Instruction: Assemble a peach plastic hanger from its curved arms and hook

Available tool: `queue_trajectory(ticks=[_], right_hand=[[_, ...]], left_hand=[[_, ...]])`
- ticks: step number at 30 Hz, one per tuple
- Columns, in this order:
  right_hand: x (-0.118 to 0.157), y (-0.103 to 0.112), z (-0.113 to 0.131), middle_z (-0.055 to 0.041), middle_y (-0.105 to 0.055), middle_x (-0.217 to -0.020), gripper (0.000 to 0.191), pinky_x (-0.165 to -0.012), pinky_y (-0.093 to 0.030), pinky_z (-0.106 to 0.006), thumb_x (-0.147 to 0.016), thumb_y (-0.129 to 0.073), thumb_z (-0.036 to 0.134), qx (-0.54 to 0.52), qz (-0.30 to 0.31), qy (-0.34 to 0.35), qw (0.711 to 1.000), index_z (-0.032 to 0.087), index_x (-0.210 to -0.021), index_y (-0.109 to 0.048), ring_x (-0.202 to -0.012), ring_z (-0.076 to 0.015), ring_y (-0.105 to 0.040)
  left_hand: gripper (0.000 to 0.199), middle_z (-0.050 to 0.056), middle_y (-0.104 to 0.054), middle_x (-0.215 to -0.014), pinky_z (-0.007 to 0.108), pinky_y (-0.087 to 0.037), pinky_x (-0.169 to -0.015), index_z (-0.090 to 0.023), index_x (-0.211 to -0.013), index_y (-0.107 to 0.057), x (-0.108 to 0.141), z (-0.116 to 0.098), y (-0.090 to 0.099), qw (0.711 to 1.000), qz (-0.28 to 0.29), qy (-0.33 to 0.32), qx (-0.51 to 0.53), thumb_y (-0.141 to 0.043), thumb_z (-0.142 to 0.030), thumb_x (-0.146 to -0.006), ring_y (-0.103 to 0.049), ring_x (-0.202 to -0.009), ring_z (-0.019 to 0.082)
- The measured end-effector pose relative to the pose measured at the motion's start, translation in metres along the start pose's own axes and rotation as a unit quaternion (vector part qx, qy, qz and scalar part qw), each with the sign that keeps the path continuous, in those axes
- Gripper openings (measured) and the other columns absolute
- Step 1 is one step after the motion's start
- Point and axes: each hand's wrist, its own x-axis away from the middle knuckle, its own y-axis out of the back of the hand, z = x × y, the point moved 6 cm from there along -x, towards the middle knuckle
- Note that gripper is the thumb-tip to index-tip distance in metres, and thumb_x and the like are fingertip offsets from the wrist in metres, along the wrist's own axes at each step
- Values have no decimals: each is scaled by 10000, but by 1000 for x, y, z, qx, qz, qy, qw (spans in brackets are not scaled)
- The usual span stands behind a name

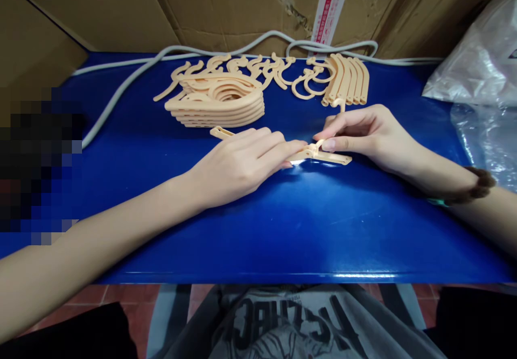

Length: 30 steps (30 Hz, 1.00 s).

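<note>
My left hand [246, 162] is closed over a beige plastic hanger arm piece [332, 157], whose narrow slotted end sticks out past the knuckles at the left. Thumb and finger of my right hand [359, 132] pinch a beige hook [320, 144] where it meets the middle of the piece. The hook's curved tip rises behind the right fingers. Both hands are close together, low over the blue table. Part of the held piece is hidden under my left hand.
Behind my left hand lies a stack of beige hanger parts [218, 108]. Several loose hooks [278, 70] and a row of beige arms [349, 81] lie farther back. A grey cable [121, 92], cardboard [242, 8] and a plastic bag [476, 62] border the blue table [258, 240].
</note>
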Motion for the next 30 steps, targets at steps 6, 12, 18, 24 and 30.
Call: queue_trajectory(ticks=[6,12,18,24,30], right_hand=[[1,-1,3,2,-756,-823,195,-667,-507,-241,-773,-870,355,29,7,15,999,196,-848,-787,-729,-118,-669],[2,-2,3,3,-723,-827,195,-667,-497,-266,-810,-839,379,67,-5,36,997,208,-859,-759,-744,-137,-651],[4,-5,5,4,-719,-806,229,-634,-457,-264,-823,-820,412,96,-11,46,994,203,-871,-738,-714,-132,-609],[5,-7,10,3,-707,-797,242,-634,-432,-265,-843,-793,419,122,-6,47,991,190,-853,-715,-712,-130,-586],[7,-8,16,-1,-700,-785,226,-628,-433,-281,-852,-774,412,134,14,60,989,195,-848,-710,-697,-140,-581]], left_hand=[[307,86,-707,-919,318,-471,-718,-31,-1281,-637,-1,-2,1,999,4,-3,-37,-504,-196,-1058,-628,-795,208],[287,60,-721,-876,316,-412,-643,-50,-1260,-671,-3,-3,2,995,15,-7,-96,-517,-173,-1051,-624,-745,191],[243,29,-698,-794,333,-400,-611,-69,-1181,-709,-7,-8,2,990,26,-20,-134,-548,-178,-1035,-615,-709,192],[253,33,-703,-808,341,-382,-597,-75,-1198,-700,-6,-8,-2,986,46,-16,-159,-533,-180,-1040,-631,-720,192],[321,52,-717,-830,349,-381,-591,-61,-1292,-660,-4,-7,-3,984,53,-19,-167,-480,-138,-1037,-636,-720,197]])
